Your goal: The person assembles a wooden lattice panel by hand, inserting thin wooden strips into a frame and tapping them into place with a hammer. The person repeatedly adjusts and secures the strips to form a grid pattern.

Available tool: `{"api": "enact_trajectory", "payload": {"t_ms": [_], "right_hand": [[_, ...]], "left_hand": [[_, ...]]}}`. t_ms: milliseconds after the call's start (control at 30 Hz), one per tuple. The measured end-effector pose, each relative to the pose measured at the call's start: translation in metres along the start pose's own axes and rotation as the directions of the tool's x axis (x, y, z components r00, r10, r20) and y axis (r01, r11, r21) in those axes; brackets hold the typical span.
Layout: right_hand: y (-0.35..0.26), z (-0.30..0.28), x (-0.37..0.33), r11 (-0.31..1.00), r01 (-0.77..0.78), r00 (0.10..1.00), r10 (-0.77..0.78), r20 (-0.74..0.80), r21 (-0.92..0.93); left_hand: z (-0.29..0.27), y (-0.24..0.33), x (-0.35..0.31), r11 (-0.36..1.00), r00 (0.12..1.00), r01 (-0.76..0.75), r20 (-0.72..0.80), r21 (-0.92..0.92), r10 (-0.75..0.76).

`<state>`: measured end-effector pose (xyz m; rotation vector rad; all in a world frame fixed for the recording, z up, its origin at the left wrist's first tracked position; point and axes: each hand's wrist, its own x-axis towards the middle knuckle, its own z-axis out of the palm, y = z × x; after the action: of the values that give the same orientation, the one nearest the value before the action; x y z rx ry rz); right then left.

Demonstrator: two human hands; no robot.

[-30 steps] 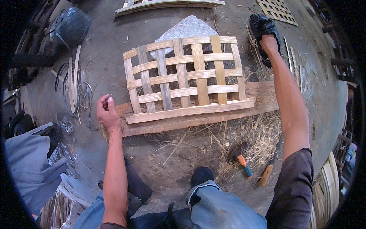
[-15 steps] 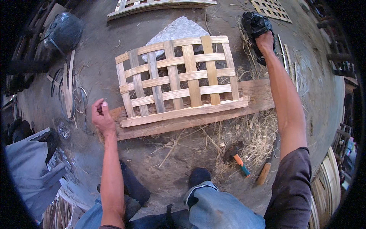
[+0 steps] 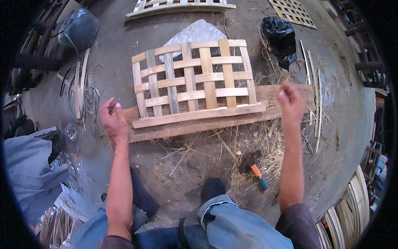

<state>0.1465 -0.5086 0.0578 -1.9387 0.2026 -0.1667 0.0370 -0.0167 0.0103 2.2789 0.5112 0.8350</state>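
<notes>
Subject item: a woven lattice panel of flat wooden strips (image 3: 209, 78), situated in front of the person, centre of view. Its near edge carries a wooden batten (image 3: 199, 115), which lies over a rough wooden plank (image 3: 267, 97) on the ground. The panel's far edge overlaps a pale stone slab (image 3: 197, 31) in the view; contact there cannot be confirmed.

Left hand (image 3: 115, 121): located just beside the panel's left end, near the plank's left end, apart from the panel. Fingers half curled, thumb raised close to the index finger. Whether anything small is pinched between them cannot be determined.

Right hand (image 3: 292, 106): above the right part of the plank, clear of the panel. Fingers bent inward, thumb near the fingertips; the hand is blurred, so neither the gap nor any small held object can be verified.

Surroundings: a black plastic bag (image 3: 280, 39) lies beyond the right hand. A hammer with an orange and green handle (image 3: 258, 176) lies on the near side of the plank, beside loose wood shavings (image 3: 267, 149).
</notes>
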Motion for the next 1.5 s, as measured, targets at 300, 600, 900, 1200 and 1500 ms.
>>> {"api": "enact_trajectory", "payload": {"t_ms": [300, 600, 900, 1200, 1500], "right_hand": [[-0.017, 0.08, -0.111, 0.989, -0.039, 0.909, -0.024, 0.417, 0.142], [-0.008, 0.1, -0.071, 0.949, 0.31, 0.838, -0.298, 0.458, 0.052], [-0.02, 0.106, -0.077, 0.962, 0.273, 0.892, -0.243, 0.38, -0.025], [-0.02, 0.097, -0.077, 0.922, 0.385, 0.857, -0.34, 0.386, -0.043], [-0.14, 0.024, -0.15, 0.765, -0.284, 0.509, -0.391, 0.767, 0.579]], "left_hand": [[0.058, 0.151, -0.09, 0.907, 0.791, -0.398, 0.451, -0.135, 0.414], [0.081, 0.162, -0.093, 0.924, 0.767, -0.379, 0.539, -0.058, 0.348], [0.079, 0.158, -0.093, 0.922, 0.769, -0.384, 0.539, -0.043, 0.345], [0.083, 0.165, -0.094, 0.923, 0.763, -0.383, 0.556, -0.022, 0.33], [0.035, 0.153, -0.185, 0.912, 0.719, -0.367, 0.566, -0.184, 0.404]]}}
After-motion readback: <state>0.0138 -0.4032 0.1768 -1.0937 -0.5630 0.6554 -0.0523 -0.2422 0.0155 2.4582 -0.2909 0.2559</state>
